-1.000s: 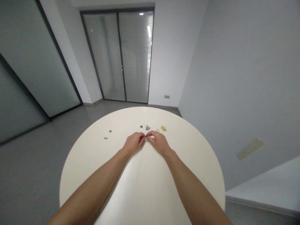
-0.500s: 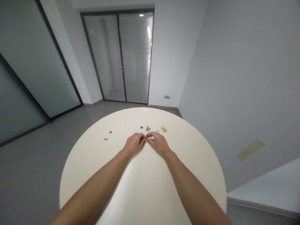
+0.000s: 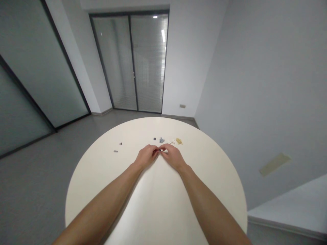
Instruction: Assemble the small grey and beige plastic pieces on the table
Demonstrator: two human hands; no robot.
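the left hand [image 3: 147, 154] and right hand [image 3: 174, 156] are meeting over the round bench [image 3: 155, 204], fingers [image 3: 165, 146] almost closed, both pinching a small dark piece [image 3: 160, 150] between them. just beyond, a dark square [image 3: 154, 139], a grey cluster [image 3: 161, 140], white bits [image 3: 173, 142] and a yellow pile [image 3: 178, 141] are lying; a dark bit [image 3: 121, 143] and a grey strip [image 3: 115, 151] are resting well off to the left.

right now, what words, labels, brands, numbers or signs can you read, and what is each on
None can be read.
Round white table, glass doors: no lettering shows.
Dark piece at the fingertips of both hands, blue-grey pieces, yellow pieces: too small to tell.
Beige wall plate: too blurred.
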